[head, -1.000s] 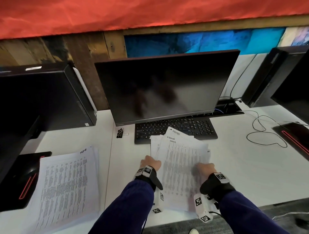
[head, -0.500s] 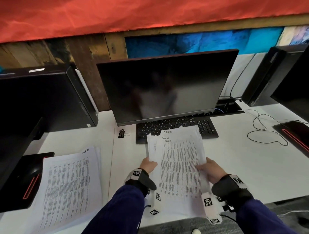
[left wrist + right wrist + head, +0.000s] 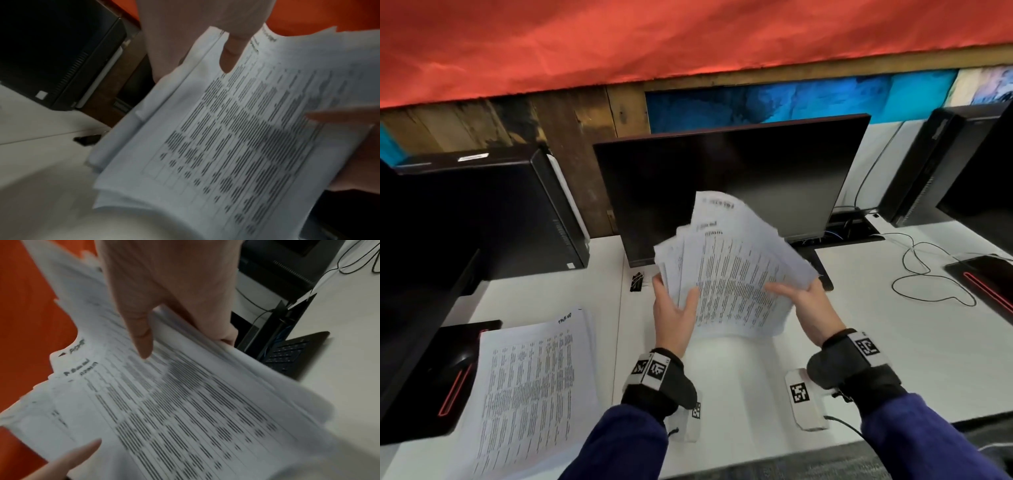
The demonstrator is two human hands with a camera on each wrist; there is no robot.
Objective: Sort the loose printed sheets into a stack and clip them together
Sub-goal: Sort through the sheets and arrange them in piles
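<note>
Lifted off the worktop (image 3: 859, 325) since earlier: fanned printed sheets (image 3: 736, 270), pinched at left edge by left hand (image 3: 674, 311), at right by right hand (image 3: 808, 305); gathering step; next, squaring edges, then fetching binder clip (image 3: 637, 281) far left

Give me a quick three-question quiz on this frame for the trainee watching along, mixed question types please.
1. True or false: the fanned sheets lie flat on the desk.
2. Multiple choice: the black binder clip sits A) on the sheets, B) on the desk by the monitor's lower left corner, C) in the right hand.
3. Short answer: what lies on the desk to the person's left?

Key
1. False: both hands hold them raised, and the left hand has its thumb on top.
2. B.
3. A second stack of printed sheets.
</note>
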